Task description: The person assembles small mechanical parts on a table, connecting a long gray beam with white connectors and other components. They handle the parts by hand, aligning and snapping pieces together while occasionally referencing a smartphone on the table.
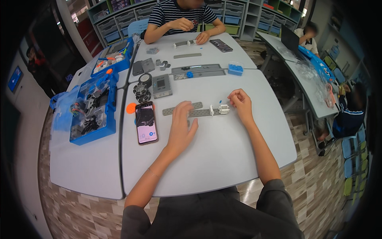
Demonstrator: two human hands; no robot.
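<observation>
My left hand [181, 126] lies over two grey perforated building strips, its fingers stretched out and the thumb apart. The rear strip [197, 105] lies at a slant behind the front strip [201, 113]. White connector pieces [223, 109] are attached to the front strip's right end. Just right of them, my right hand [241, 104] is raised with thumb and fingers pinched together; whatever may be between them is hidden. A small blue pin [220, 102] is by the white connectors. Left of my left hand, a phone [146, 122] shows a dark part on its screen.
Behind the phone are a grey controller block [161, 86], black wheels [142, 91] and an orange gear [131, 108]. A clear box of blue pins [235, 69] and a grey tray [205, 72] lie farther back. Blue parts case [93, 109] stands left. Opposite, a person [184, 20] handles similar strips.
</observation>
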